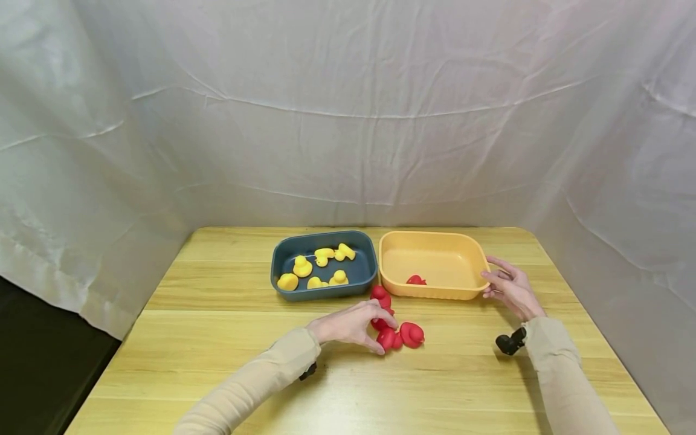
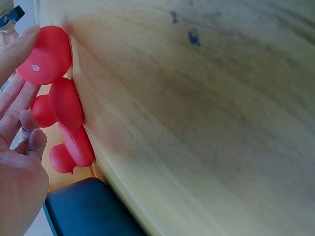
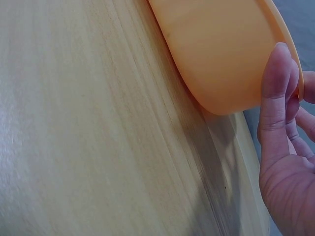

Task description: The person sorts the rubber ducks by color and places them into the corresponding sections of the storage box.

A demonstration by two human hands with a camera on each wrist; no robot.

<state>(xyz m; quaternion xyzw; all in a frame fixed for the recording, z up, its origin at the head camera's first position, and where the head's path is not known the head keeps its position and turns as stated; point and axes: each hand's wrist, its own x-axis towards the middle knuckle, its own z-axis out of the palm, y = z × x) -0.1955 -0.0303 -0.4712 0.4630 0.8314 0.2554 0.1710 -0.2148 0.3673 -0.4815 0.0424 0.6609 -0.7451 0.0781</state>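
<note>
My left hand is over a cluster of red rubber ducks. Its thumb and fingers are around one red duck, whose round flat base faces the left wrist camera. Beside that duck, more red ducks lie in a row on the table, and another red duck lies to the right. With thumb on the rim and fingers outside, my right hand pinches the right end of an orange bin. One small red duck is inside that bin, by its front wall.
Left of the orange bin stands a dark blue bin holding several yellow ducks. Both bins are near the back of the wooden table. A pale curtain hangs behind and along the sides.
</note>
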